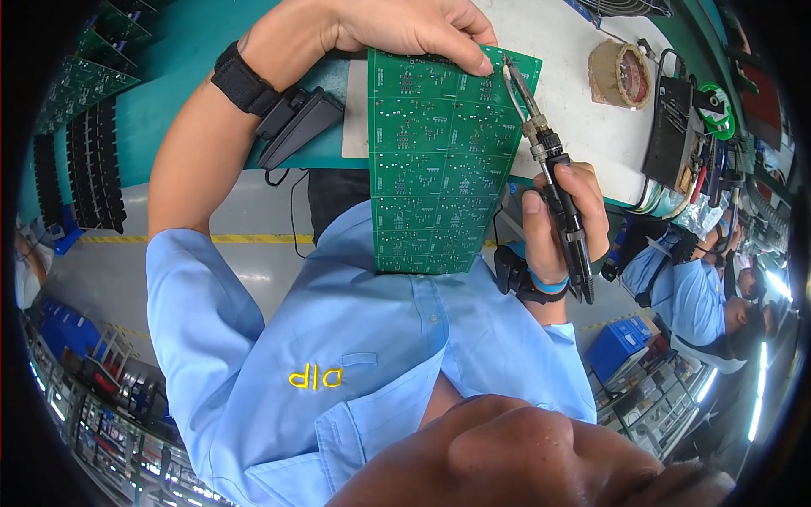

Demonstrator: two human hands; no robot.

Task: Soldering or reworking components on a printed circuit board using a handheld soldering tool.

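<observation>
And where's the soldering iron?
In the head view, the soldering iron is right of centre, in the right hand, its tip near the left hand on the circuit board.

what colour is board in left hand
The circuit board is green, clearest in the head view.

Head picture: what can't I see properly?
In the head view:
Part of the left hand: cut off by the top edge.
Underside of the green board: hidden by the board itself.
Black tool: too small at its tip to tell whether it touches the board.
</observation>
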